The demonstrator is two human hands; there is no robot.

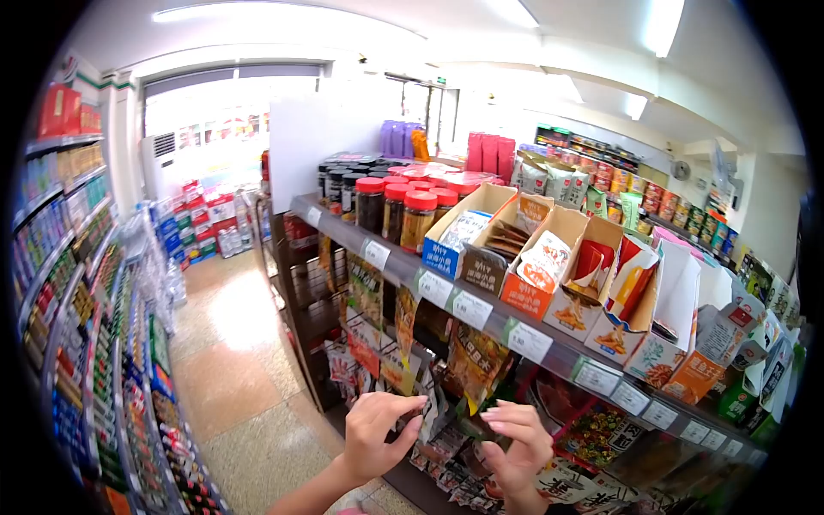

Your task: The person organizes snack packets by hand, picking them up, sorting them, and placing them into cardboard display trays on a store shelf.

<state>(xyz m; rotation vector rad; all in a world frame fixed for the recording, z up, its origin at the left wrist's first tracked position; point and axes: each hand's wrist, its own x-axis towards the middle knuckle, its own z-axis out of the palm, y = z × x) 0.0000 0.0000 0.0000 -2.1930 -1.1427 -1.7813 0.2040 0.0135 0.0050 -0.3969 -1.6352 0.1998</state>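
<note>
My left hand (376, 436) is raised in front of the lower shelf, thumb and forefinger curved with a gap between them and nothing in it. To its right, my right hand (519, 446) is also open, its fingers bent and thumb apart. Just above and between them hangs a brown and yellow snack packet (479, 365), apparently untouched. A dark red-and-green food packet (599, 438) is to the right of my right hand. On the top shelf above are open snack boxes, among them an orange-fronted box (525, 297) and a blue-fronted box (440, 257).
Jars with red lids (419, 219) stand at the shelf's left end. Price tags (528, 340) line the shelf edge (403, 268). An aisle floor (232, 343) runs along the left, bordered by a full shelf rack (94, 343). Stacked cartons (202, 213) are near the bright window.
</note>
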